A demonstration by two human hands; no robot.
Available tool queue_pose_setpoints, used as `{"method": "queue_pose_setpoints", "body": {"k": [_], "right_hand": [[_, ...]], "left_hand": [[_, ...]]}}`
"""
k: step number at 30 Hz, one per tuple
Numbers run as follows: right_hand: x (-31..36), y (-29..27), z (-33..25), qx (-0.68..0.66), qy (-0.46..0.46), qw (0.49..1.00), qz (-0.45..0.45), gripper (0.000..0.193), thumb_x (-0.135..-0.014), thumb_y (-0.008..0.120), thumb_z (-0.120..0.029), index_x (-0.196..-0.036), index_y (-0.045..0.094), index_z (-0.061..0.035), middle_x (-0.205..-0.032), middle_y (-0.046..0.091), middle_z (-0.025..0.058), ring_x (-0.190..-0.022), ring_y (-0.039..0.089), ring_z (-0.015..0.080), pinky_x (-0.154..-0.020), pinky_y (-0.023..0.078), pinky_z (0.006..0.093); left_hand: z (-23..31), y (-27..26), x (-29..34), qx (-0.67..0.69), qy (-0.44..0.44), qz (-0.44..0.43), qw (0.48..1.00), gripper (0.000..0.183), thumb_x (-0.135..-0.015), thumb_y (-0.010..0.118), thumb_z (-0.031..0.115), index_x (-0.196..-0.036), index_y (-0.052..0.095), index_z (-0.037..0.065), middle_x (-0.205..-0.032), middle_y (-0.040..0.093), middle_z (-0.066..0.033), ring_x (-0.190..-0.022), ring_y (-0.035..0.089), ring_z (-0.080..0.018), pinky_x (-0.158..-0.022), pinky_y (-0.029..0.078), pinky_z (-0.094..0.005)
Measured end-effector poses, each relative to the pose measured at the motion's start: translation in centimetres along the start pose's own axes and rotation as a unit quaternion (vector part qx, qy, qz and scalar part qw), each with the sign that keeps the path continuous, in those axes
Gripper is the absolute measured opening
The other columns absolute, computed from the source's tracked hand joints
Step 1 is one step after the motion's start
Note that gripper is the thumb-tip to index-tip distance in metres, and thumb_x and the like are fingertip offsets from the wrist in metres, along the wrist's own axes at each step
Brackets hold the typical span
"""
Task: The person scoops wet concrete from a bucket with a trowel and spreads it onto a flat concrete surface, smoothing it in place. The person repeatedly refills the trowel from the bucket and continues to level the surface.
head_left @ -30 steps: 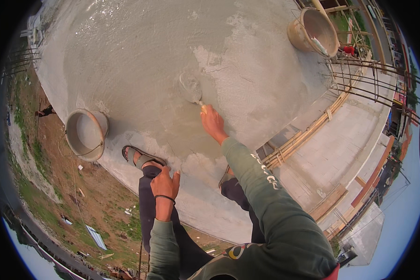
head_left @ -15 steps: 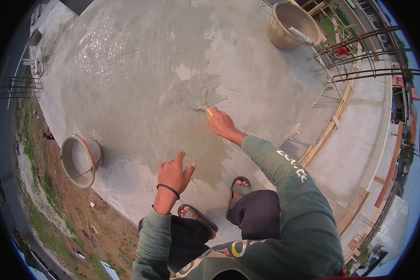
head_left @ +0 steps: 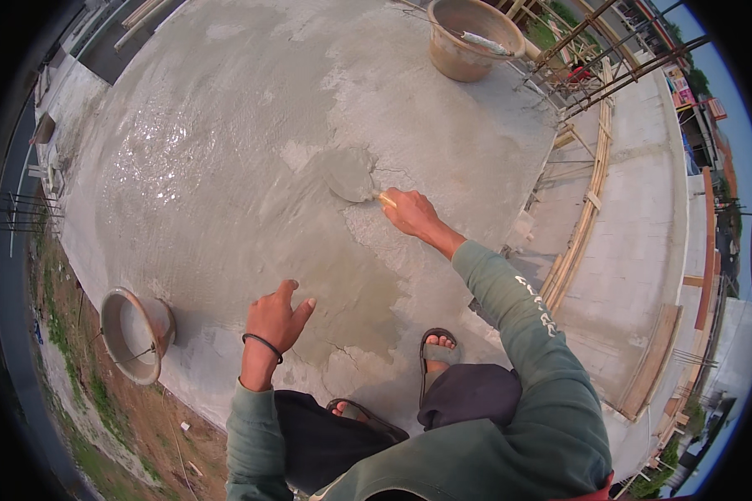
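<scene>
My right hand [head_left: 415, 215] is closed round the wooden handle of a trowel [head_left: 351, 177]. The trowel's rounded blade, smeared with grey, lies against wet cement [head_left: 251, 179] spread over a concrete slab [head_left: 497, 159]. A ragged edge divides the darker wet layer from the paler slab beside the blade. My left hand [head_left: 276, 321] hovers above the slab near my feet, holding nothing. Its thumb and forefinger are apart, while the other fingers are partly hidden behind the hand.
One bucket [head_left: 131, 334] stands at the slab's left edge, beside a drop to bare soil. A wide brown tub [head_left: 468, 63] with a pale object inside stands at the far right. Rebar [head_left: 635, 73] juts out beyond it. Bamboo poles [head_left: 589, 204] run along the right side.
My right hand has shifted slightly right, and the trowel's blade now shows more fully. My left hand has moved left and lower in view. The whole view has turned a little.
</scene>
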State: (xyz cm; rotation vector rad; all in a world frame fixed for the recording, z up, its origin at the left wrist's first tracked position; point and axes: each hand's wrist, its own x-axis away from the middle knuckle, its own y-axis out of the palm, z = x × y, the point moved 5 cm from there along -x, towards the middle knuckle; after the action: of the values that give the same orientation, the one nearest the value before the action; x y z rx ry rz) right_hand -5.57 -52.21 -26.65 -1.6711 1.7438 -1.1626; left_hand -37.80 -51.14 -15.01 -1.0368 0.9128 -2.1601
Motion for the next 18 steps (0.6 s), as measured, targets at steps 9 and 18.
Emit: {"method": "queue_pose_setpoints", "body": {"k": [9, 18], "right_hand": [[-0.6, -1.3, 1.7, 0.017, -0.007, 1.0, -0.014, 0.027, -0.089, 0.063, -0.025, -0.108, 0.066, -0.0067, -0.091, 0.071, 0.0208, -0.086, 0.068, 0.0427, -0.074, 0.053, 0.0517], [-0.6, 0.0, 1.3, 0.037, 0.036, 0.999, 0.009, 0.028, -0.091, 0.062, -0.023, -0.11, 0.062, -0.0021, -0.088, 0.07, 0.0241, -0.082, 0.067, 0.0455, -0.07, 0.053, 0.0525]], "left_hand": [[-2.1, 0.1, 0.6, 0.008, 0.025, 0.029, 0.999, 0.041, -0.089, 0.07, 0.033, -0.114, 0.063, 0.002, -0.065, 0.064, -0.0172, -0.062, 0.065, -0.0348, -0.06, 0.049, -0.0441], [-2.6, -0.2, 0.8, 0.004, -0.039, -0.03, 0.999, 0.043, -0.089, 0.069, 0.039, -0.115, 0.063, 0.005, -0.072, 0.069, -0.0167, -0.076, 0.069, -0.0377, -0.072, 0.053, -0.0477]]}}
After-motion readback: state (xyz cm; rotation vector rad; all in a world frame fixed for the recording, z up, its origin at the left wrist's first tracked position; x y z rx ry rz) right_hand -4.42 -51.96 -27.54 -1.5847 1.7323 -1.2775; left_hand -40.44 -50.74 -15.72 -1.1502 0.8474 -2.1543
